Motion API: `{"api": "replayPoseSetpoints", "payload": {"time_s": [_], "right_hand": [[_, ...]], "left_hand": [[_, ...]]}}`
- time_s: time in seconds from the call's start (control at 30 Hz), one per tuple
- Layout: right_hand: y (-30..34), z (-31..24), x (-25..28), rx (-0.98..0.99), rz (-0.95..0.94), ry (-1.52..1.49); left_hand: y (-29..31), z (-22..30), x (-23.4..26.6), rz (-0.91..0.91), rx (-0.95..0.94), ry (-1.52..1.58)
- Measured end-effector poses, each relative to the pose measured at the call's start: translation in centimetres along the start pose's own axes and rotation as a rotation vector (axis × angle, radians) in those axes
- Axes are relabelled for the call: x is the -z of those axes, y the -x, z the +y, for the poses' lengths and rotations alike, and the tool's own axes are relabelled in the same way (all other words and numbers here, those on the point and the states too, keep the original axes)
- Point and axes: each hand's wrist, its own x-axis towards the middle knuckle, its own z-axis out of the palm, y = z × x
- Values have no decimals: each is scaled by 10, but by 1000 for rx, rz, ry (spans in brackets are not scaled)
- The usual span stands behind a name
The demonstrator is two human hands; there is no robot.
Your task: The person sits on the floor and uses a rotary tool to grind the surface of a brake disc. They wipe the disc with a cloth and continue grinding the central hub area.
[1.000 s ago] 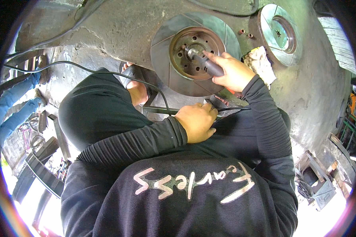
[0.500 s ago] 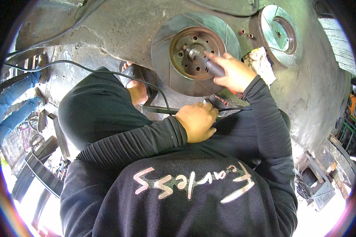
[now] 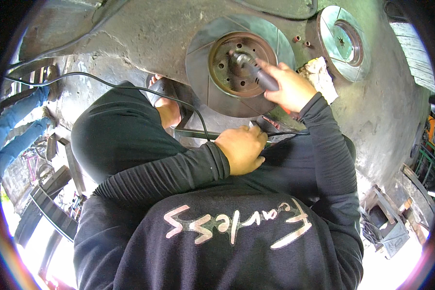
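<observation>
A large brake disc (image 3: 200, 79) lies ahead of me, its rusty brown hub (image 3: 222, 77) pierced with several bolt holes. My right hand (image 3: 290, 86) is wrapped round the dark body of a small power grinder (image 3: 260, 76). The grinder's metal head rests at the hub's face; its tip is blurred and hard to make out. Lower down, near my lap, my left hand (image 3: 240, 150) is closed over a black power cable (image 3: 195, 112), which comes in from the left and emerges again to the right of the hand. The left fingertips are partly hidden.
A second brake disc (image 3: 327, 46) lies at the far right, beside two small reddish cylinders (image 3: 297, 38). A crumpled pale cloth (image 3: 319, 77) is near my right wrist. A grey corrugated hose (image 3: 285, 17) curves across the far floor. Someone's blue-trousered legs (image 3: 17, 128) show at left.
The grinder and my right hand have shifted slightly right, and the grinder's head sits a little farther up the hub. The disc appears nudged slightly rightward. My left hand is almost unmoved.
</observation>
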Motion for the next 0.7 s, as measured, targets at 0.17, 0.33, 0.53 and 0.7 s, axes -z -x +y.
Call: {"api": "replayPoseSetpoints", "payload": {"time_s": [0.17, 0.33, 0.53, 0.7], "right_hand": [[0, -4, 4, -26, -111, -31], [-1, 6, 1, -39, 8, -27], [-1, 5, -10, 56, -10, -9], [-1, -2, 2, -48, -79, -25]], "left_hand": [[0, -1, -2, 32, -18, -16], [1, 1, -2, 36, -8, -21], [2, 0, -1, 48, -40, -30], [2, 2, 4, -21, -3, -14]]}}
